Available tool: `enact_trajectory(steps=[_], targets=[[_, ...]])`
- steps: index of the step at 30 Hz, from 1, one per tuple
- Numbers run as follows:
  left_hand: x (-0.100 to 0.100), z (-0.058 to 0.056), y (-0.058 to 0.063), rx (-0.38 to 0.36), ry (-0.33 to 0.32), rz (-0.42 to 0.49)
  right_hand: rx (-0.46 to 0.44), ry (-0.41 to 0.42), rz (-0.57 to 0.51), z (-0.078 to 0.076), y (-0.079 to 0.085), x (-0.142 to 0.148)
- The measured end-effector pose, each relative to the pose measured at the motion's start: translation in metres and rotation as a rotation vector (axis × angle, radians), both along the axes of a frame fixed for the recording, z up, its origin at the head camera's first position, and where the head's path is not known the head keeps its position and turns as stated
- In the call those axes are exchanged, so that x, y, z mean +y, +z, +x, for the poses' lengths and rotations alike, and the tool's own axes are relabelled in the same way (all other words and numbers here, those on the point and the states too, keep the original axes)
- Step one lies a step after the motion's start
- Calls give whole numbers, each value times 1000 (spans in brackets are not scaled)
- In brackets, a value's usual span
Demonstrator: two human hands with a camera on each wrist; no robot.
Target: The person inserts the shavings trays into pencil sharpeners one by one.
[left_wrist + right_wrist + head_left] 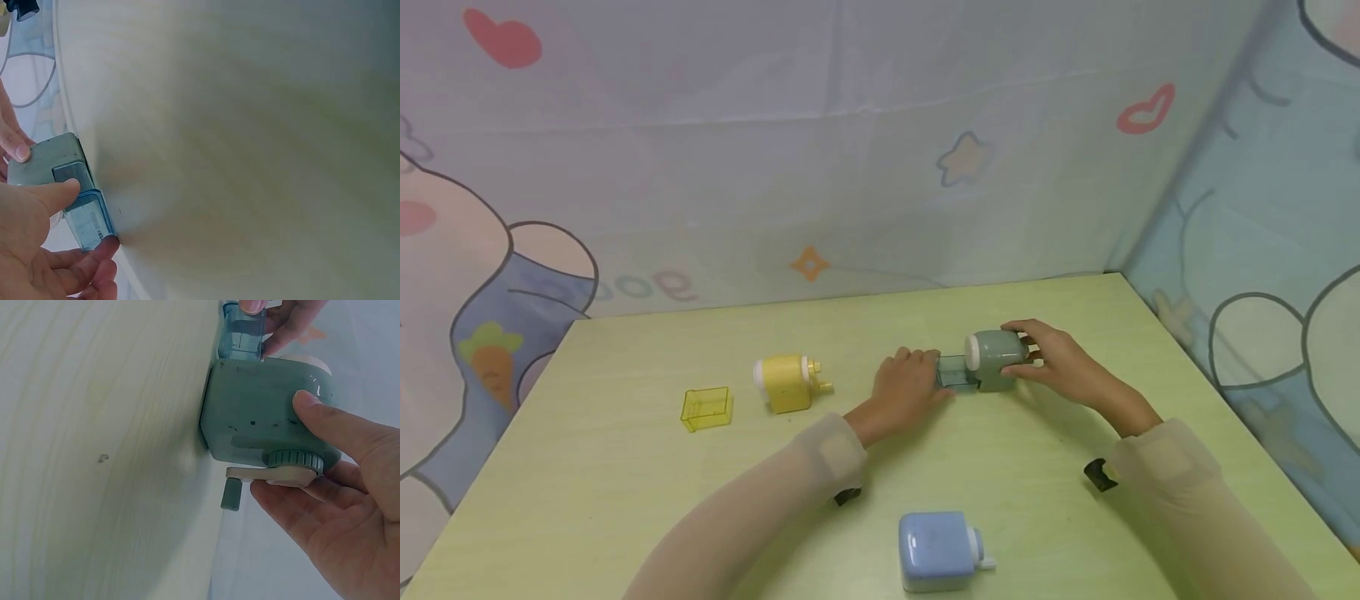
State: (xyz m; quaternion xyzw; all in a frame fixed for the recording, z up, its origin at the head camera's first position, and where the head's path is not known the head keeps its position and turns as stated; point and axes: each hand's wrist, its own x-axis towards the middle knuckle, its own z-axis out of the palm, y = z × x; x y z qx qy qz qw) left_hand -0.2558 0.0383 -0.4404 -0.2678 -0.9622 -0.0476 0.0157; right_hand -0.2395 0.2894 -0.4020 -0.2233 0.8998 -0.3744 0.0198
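Fingers [294, 512] grip glossy green sharpener [262, 412], translucent teal drawer [241, 339] protruding.

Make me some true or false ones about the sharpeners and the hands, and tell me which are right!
1. The right grip holds the green sharpener. True.
2. The yellow sharpener is to the right of the green one. False: the yellow sharpener is to its left.
3. The left grip pinches the see-through drawer that sticks out of the green sharpener. True.
4. The yellow see-through box is inside the yellow sharpener. False: the yellow see-through box sits apart from it on the table.
5. The blue sharpener is closer to the person than the green one. True.
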Motion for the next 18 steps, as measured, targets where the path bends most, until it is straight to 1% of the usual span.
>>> enact_trajectory(steps=[7,12,18], targets=[[2,-1,-1,3,3,7,19,15,-13,1,0,-2],[4,0,1,1,10,4,13,19,-17,2,1,-1],[6,-3,-3,22,7,22,19,16,-14,1,1,-2]])
